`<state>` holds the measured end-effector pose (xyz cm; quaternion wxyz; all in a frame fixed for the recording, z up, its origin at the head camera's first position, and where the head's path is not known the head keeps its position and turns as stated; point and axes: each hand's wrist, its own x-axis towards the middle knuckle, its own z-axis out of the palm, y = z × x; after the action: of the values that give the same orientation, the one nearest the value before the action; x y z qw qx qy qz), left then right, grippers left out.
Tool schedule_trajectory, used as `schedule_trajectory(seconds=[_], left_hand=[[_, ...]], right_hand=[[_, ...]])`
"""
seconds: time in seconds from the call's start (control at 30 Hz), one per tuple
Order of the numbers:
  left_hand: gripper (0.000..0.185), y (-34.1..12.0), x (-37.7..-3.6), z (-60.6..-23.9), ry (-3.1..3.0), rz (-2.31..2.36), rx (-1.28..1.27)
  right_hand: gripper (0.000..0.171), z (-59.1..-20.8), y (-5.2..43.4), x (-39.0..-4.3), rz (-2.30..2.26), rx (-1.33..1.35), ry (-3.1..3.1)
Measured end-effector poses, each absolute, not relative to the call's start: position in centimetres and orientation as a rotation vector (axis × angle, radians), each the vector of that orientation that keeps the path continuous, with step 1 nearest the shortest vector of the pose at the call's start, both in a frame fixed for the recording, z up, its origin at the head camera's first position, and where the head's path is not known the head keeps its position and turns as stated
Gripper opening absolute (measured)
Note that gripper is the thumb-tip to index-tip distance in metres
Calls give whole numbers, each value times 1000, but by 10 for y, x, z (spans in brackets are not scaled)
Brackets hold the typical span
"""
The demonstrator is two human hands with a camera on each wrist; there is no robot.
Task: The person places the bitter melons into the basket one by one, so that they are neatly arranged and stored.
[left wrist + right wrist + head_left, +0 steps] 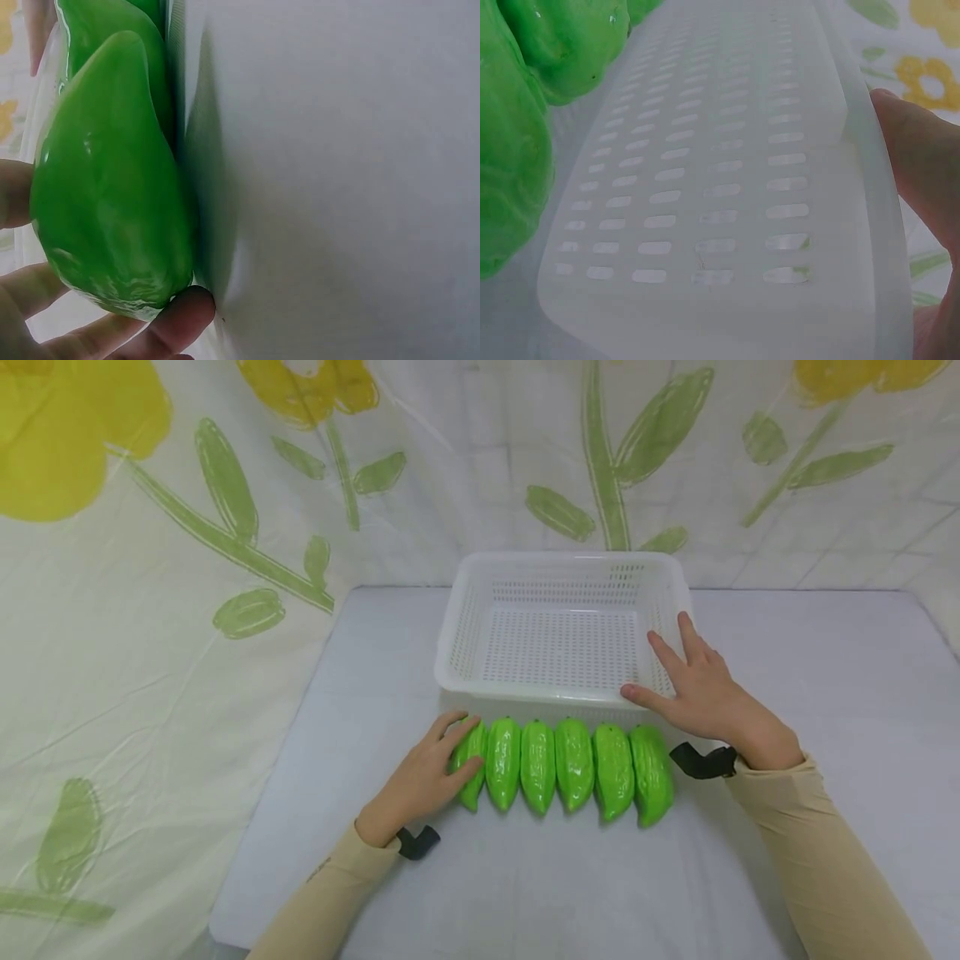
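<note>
No brand, label or writing can be read on anything here. Six glossy green gourds lie side by side in a row on the pale table (pixel 825 693), just near of a white perforated basket (pixel 558 697). The left hand (pixel 423 777) curls its fingers round the leftmost gourd (pixel 471 760), thumb on the near side and fingers over the top. The right hand (pixel 701 689) rests on the basket's near right corner with fingers spread fairly wide and straight, thumb along the near rim. Each wrist wears a dark strap. Behind the table hangs a sheet printed with yellow flowers and green leaves.

The left wrist view shows what the head view cannot: the fingertips (pixel 180 315) tucked under the gourd's (pixel 112 202) side where it meets the table. The right wrist view shows the basket's slotted outer wall (pixel 705 187) up close, a fingertip (pixel 922 165) lying over the rim, with the gourds just beside the wall.
</note>
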<state>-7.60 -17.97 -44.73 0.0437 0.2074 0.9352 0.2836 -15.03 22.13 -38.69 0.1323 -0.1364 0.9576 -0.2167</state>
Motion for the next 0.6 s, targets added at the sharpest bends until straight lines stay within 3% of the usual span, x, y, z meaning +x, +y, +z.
schedule_trajectory(seconds=[0.6], left_hand=[[62, -188, -74, -430, 2882, 888, 576]], right_hand=[[105, -386, 221, -151, -628, -394, 2784]])
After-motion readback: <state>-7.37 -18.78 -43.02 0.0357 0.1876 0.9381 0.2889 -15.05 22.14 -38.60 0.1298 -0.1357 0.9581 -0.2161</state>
